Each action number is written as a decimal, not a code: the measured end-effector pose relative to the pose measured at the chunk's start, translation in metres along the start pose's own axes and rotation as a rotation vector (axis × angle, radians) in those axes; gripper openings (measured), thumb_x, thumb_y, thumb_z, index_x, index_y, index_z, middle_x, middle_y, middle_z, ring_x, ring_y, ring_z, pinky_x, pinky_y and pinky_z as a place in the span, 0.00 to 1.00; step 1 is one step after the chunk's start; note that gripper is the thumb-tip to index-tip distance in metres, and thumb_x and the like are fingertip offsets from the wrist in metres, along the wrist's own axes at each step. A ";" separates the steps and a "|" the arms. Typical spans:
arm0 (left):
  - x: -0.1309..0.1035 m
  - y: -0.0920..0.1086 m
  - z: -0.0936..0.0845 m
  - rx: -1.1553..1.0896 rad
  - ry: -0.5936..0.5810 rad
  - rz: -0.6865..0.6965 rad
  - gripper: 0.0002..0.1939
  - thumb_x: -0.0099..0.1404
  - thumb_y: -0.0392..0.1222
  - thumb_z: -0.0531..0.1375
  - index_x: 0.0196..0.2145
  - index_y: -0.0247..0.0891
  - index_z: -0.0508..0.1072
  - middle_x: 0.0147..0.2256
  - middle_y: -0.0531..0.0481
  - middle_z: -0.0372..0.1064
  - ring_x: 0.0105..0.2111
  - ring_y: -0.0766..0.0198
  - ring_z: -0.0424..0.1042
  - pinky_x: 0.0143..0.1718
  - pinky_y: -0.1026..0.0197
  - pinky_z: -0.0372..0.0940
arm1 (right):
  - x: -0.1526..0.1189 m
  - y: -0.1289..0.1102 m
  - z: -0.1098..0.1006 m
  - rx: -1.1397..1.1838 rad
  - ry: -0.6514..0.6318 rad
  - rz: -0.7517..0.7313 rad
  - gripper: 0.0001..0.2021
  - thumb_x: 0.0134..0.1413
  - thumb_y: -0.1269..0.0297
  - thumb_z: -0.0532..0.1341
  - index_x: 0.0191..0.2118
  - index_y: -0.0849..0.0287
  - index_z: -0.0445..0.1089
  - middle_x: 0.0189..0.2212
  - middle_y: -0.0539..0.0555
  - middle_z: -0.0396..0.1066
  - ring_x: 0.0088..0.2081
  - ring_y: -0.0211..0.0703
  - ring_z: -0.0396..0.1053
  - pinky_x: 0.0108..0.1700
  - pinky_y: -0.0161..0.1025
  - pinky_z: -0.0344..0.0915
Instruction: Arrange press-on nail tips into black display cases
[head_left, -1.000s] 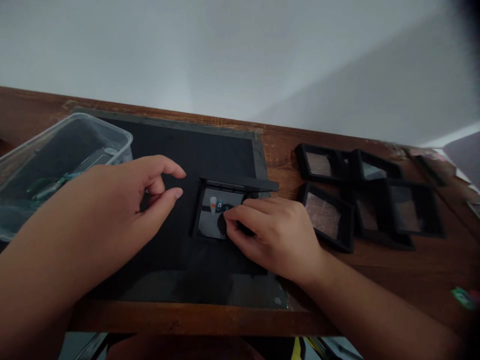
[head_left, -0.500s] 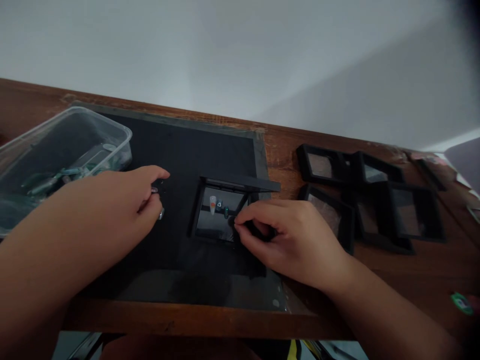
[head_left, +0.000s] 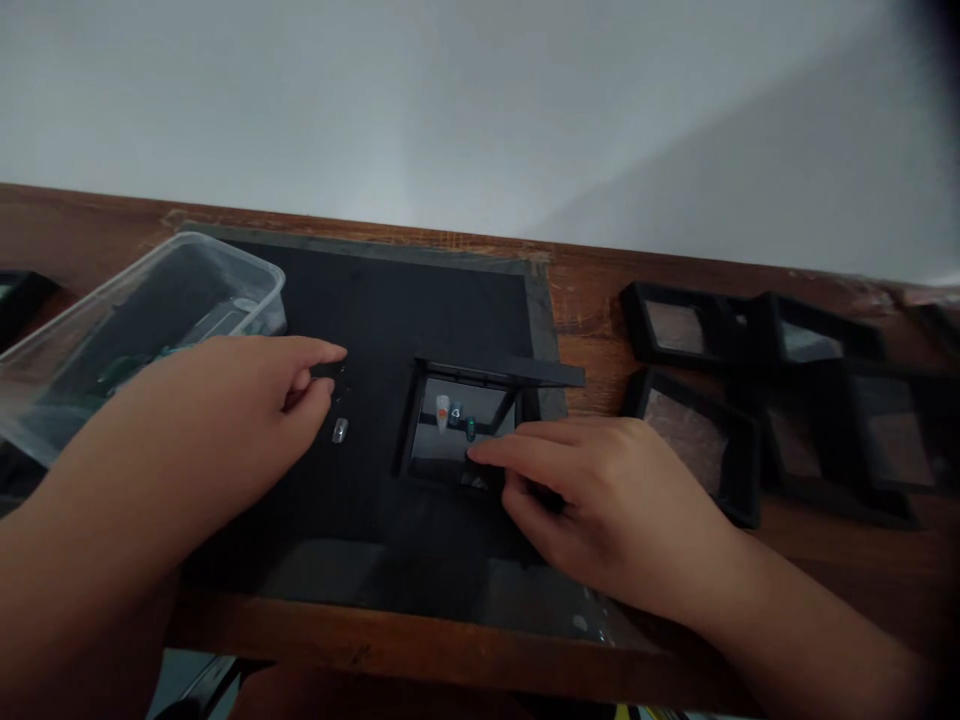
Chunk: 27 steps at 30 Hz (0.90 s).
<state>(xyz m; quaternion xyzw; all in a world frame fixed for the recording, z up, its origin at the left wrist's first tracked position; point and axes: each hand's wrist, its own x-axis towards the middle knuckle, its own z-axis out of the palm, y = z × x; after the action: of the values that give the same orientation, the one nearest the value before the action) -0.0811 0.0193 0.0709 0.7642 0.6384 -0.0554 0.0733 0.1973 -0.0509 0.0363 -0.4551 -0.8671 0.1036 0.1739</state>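
Observation:
A small black box (head_left: 403, 430) with its lid raised at the back lies on the black mat (head_left: 360, 300). Inside it a white nail tip with an orange mark (head_left: 442, 413), a blue-grey one (head_left: 456, 413) and a green one (head_left: 471, 429) stand in a row. My right hand (head_left: 592, 490) reaches over the box's right side, index finger stretched to the surface inside, thumb apart, nothing held. My left hand (head_left: 225, 420) hovers by the clear tub, index finger and thumb apart, holding nothing visible. A silvery nail tip (head_left: 340, 430) lies on the mat beside its thumb.
The clear plastic tub (head_left: 274, 290) at the left holds several green and clear pieces. Several black framed boxes (head_left: 637, 325) lie on the wooden table (head_left: 585, 310) at the right. Another black box (head_left: 22, 300) is at the far left. A pale wall rises behind.
The view has shifted left, so the scene sits further right. My right thumb has parted from the index finger. My left fingers have moved off the small pieces, uncovering the silvery nail tip.

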 end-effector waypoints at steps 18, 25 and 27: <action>-0.013 -0.003 -0.002 -0.023 -0.119 -0.061 0.29 0.73 0.60 0.50 0.61 0.43 0.73 0.43 0.42 0.80 0.43 0.40 0.78 0.37 0.49 0.60 | -0.001 -0.004 0.002 0.040 -0.044 0.020 0.12 0.61 0.74 0.60 0.40 0.54 0.81 0.29 0.46 0.79 0.27 0.41 0.75 0.29 0.41 0.58; -0.008 -0.003 0.000 -0.032 -0.147 -0.046 0.22 0.71 0.59 0.50 0.51 0.47 0.74 0.39 0.45 0.79 0.39 0.44 0.76 0.38 0.47 0.60 | 0.000 -0.005 0.000 0.043 -0.009 0.037 0.11 0.60 0.74 0.61 0.38 0.54 0.80 0.28 0.47 0.79 0.27 0.40 0.75 0.30 0.40 0.57; -0.006 -0.004 0.001 -0.043 -0.131 -0.032 0.19 0.71 0.58 0.51 0.49 0.47 0.74 0.38 0.46 0.79 0.37 0.46 0.75 0.37 0.48 0.60 | 0.000 -0.005 0.000 0.047 -0.003 0.037 0.11 0.60 0.74 0.61 0.38 0.54 0.80 0.28 0.47 0.79 0.28 0.40 0.75 0.30 0.40 0.56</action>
<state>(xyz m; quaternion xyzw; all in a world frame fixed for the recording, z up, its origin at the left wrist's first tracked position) -0.0855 0.0143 0.0703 0.7469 0.6453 -0.0929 0.1305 0.1934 -0.0536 0.0383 -0.4669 -0.8560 0.1280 0.1816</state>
